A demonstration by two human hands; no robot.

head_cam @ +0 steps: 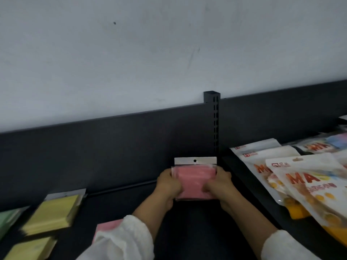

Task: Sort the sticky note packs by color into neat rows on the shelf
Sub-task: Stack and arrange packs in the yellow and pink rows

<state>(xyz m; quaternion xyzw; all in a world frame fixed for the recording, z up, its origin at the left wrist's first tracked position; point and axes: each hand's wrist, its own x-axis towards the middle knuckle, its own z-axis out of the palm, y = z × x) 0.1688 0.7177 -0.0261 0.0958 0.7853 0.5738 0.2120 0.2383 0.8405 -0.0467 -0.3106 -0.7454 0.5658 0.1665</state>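
Pink pack (195,182) gripped from both sides: left hand (168,184) curled round left edge, right hand (218,184) round right edge. It's at back of dark shelf (120,203), by slotted post (216,124). Yellow packs (54,212) and green pack (7,220) off left. Snack bags (308,181) on right.

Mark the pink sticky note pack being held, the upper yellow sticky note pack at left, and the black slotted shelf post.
pink sticky note pack (195,182), head view, pink face below the white header.
upper yellow sticky note pack (56,210), head view, top yellow face.
black slotted shelf post (216,126), head view, slotted front face.
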